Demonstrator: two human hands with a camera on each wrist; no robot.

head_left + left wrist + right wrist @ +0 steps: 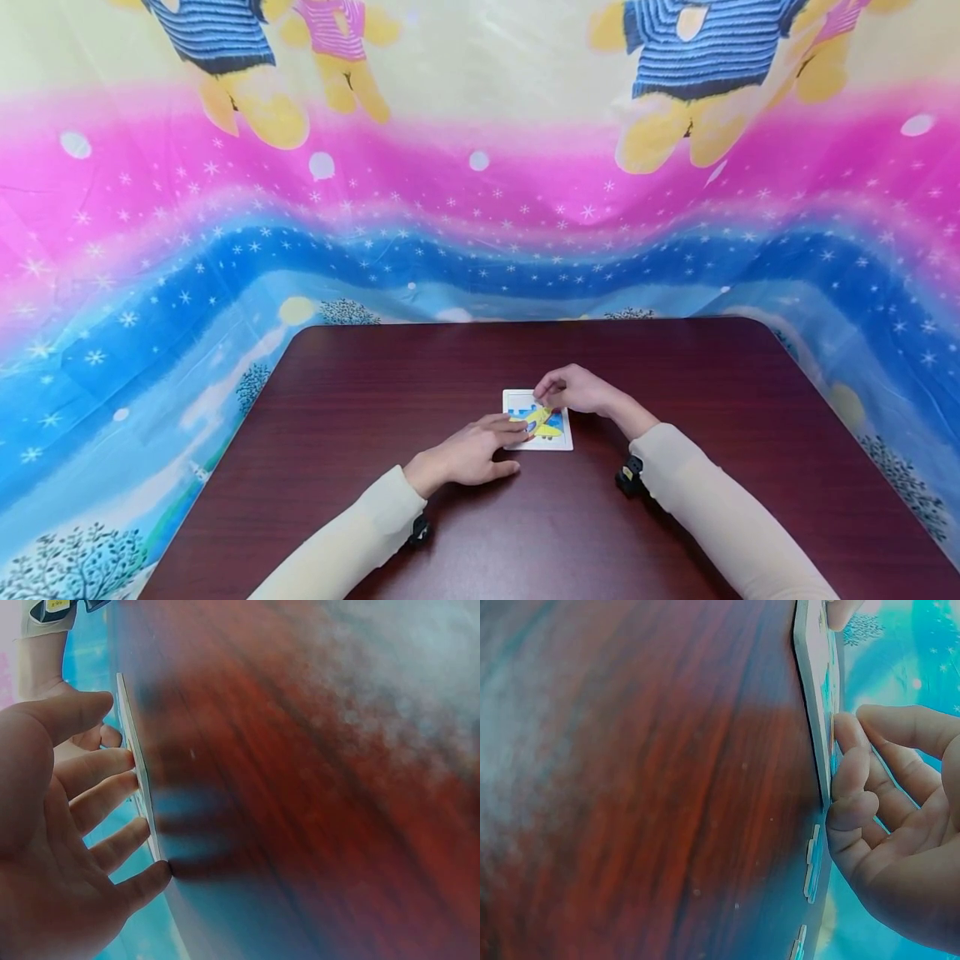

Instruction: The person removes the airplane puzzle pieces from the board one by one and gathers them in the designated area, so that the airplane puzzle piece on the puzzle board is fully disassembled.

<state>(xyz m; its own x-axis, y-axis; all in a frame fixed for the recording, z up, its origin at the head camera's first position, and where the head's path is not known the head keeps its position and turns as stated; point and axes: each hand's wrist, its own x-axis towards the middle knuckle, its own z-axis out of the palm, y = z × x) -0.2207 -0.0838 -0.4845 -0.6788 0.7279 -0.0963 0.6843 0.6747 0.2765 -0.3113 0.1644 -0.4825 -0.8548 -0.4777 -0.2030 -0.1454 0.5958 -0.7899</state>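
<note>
A white-framed jigsaw puzzle board (pixel 564 445) with a yellow airplane picture lies on the dark red table. My left hand (pixel 474 450) rests on its left part, fingers spread and nearly straight, the thumb out toward me. From the left wrist view, the fingertips of that hand (pixel 90 810) touch the board along its side. My right hand (pixel 583 392) is at the board's upper right corner, its fingers bent down over the picture. In the right wrist view that hand (pixel 900 795) has thumb and index tips close together; I cannot tell whether a piece is between them.
Loose thin puzzle pieces (pixel 811 864) lie on the table past the board's end in the right wrist view. The table (pixel 360 375) extends around the board on every side. A printed cloth (pixel 480 208) hangs behind the table's back and side edges.
</note>
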